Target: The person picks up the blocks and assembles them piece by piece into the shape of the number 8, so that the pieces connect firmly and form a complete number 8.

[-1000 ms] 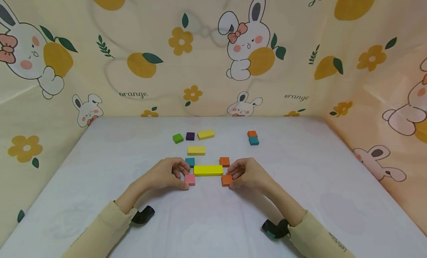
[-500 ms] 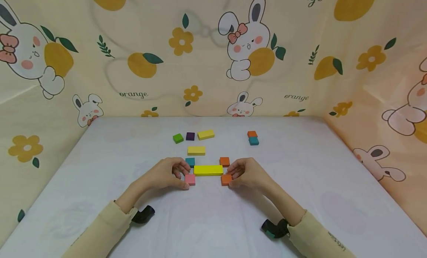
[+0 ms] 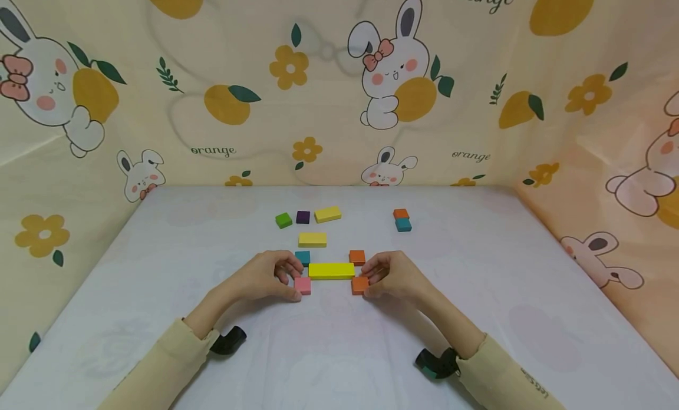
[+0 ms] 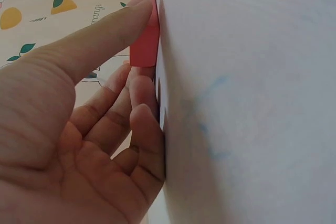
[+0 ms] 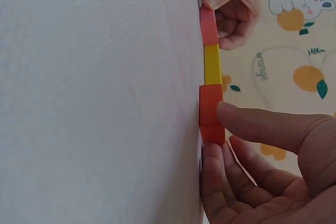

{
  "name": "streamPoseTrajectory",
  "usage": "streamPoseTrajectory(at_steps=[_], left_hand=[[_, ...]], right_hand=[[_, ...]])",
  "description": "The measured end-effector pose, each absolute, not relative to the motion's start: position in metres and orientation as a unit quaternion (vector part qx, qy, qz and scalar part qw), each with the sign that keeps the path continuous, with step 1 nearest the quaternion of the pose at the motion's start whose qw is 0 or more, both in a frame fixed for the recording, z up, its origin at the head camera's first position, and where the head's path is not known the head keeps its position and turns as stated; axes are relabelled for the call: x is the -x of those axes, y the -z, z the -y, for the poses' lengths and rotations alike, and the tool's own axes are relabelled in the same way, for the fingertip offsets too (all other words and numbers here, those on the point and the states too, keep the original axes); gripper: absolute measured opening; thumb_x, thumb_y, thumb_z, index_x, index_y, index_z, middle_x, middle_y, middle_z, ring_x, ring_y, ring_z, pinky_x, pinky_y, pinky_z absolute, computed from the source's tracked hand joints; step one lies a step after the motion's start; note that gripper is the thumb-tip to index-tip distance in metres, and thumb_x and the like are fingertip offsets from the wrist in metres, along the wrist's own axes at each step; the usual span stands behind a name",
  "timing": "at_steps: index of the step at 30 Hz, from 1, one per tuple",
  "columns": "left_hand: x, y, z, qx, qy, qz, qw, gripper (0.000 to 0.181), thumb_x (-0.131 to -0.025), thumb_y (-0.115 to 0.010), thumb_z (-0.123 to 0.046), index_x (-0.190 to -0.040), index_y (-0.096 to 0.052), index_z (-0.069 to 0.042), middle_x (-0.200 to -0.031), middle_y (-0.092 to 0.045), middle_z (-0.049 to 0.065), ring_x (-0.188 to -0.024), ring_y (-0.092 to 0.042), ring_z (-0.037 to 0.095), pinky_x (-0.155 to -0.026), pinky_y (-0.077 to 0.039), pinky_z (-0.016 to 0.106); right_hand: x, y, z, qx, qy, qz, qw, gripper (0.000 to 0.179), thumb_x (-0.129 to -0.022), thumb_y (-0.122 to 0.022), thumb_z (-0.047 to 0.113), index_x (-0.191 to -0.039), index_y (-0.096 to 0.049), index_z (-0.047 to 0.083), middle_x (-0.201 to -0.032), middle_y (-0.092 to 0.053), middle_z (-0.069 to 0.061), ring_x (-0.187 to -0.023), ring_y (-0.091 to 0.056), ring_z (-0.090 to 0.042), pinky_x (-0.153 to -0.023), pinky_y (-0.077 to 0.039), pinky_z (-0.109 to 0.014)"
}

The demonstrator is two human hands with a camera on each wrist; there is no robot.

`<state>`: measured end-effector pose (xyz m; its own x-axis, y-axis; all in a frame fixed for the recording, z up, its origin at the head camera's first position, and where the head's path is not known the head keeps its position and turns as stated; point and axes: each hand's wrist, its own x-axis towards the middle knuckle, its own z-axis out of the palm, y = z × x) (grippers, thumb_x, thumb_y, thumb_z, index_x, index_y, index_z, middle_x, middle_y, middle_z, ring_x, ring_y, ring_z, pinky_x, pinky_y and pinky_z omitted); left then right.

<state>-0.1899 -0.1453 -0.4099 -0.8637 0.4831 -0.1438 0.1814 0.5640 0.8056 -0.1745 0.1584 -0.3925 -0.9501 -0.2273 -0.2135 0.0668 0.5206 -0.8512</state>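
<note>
Four-cornered small blocks surround a long yellow block point(image 3: 331, 271) on the white table. My left hand point(image 3: 267, 274) holds the pink block point(image 3: 302, 286) at its near left corner, thumb on the near side and fingers curled by its outer end. At the near right corner my right hand point(image 3: 395, 275) holds an orange block point(image 3: 359, 286), its thumb on the near face point(image 5: 212, 111). A teal block point(image 3: 303, 258) lies just beyond the left fingers. Another orange block point(image 3: 357, 257) sits at the far right corner. Fingers partly hide the outer sides of the held blocks.
Farther back lie a yellow block point(image 3: 312, 240), a green block point(image 3: 283, 220), a dark purple block point(image 3: 303, 217) and another yellow block point(image 3: 328, 214). To the back right, a teal block point(image 3: 403, 224) touches an orange one point(image 3: 401, 213). A printed cloth wall point(image 3: 329, 115) rises behind the table.
The orange block under my right hand has shifted very slightly left and away from me. My left hand and the pink block look unmoved.
</note>
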Motion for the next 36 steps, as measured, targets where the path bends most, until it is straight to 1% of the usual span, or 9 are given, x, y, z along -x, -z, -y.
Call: streamPoseTrajectory(at_steps=[8,15,21,29,36], left_hand=[[0.1894,0.409,0.1452,-0.199,-0.42,-0.869,0.171,0.046,-0.072,-0.09,-0.027,-0.108,-0.064,-0.013,-0.097,-0.065,-0.003,-0.083,-0.058,0.02,-0.076,-0.051,0.032],[0.1879,0.4083,0.1469,-0.226,-0.415,-0.867,0.159,0.045,-0.073,-0.089,-0.028,-0.107,-0.064,-0.011,-0.096,-0.065,-0.002,-0.081,-0.059,0.019,-0.075,-0.051,0.033],[0.1883,0.4078,0.1462,-0.241,-0.412,-0.866,0.15,0.043,-0.074,-0.089,-0.027,-0.106,-0.065,-0.012,-0.096,-0.065,-0.002,-0.08,-0.059,0.018,-0.074,-0.051,0.03],[0.1889,0.4081,0.1447,-0.23,-0.403,-0.872,0.158,0.043,-0.073,-0.09,-0.023,-0.107,-0.065,-0.013,-0.095,-0.064,-0.003,-0.082,-0.058,0.019,-0.074,-0.051,0.031],[0.1881,0.4059,0.1455,-0.226,-0.402,-0.873,0.158,0.046,-0.072,-0.09,-0.024,-0.108,-0.065,-0.013,-0.096,-0.064,-0.003,-0.083,-0.058,0.02,-0.074,-0.052,0.032]], right_hand=[[0.1733,0.3918,-0.1587,0.043,0.486,-0.86,0.151,0.032,-0.071,-0.085,-0.005,-0.098,-0.07,0.005,-0.09,-0.066,-0.008,-0.08,-0.06,-0.023,-0.074,-0.053,-0.028],[0.1741,0.3933,-0.1582,0.045,0.483,-0.86,0.156,0.032,-0.072,-0.085,-0.005,-0.099,-0.07,0.005,-0.09,-0.066,-0.008,-0.08,-0.06,-0.023,-0.075,-0.053,-0.028],[0.1738,0.3912,-0.1585,0.045,0.483,-0.861,0.152,0.033,-0.071,-0.085,-0.004,-0.099,-0.07,0.005,-0.089,-0.065,-0.007,-0.079,-0.059,-0.022,-0.075,-0.053,-0.029],[0.1751,0.3931,-0.1589,0.044,0.485,-0.859,0.156,0.032,-0.072,-0.085,-0.004,-0.099,-0.07,0.005,-0.089,-0.065,-0.008,-0.079,-0.059,-0.023,-0.075,-0.052,-0.028],[0.1756,0.3935,-0.1591,0.052,0.484,-0.86,0.156,0.031,-0.073,-0.084,-0.005,-0.1,-0.07,0.004,-0.088,-0.065,-0.008,-0.078,-0.059,-0.022,-0.074,-0.052,-0.028]])
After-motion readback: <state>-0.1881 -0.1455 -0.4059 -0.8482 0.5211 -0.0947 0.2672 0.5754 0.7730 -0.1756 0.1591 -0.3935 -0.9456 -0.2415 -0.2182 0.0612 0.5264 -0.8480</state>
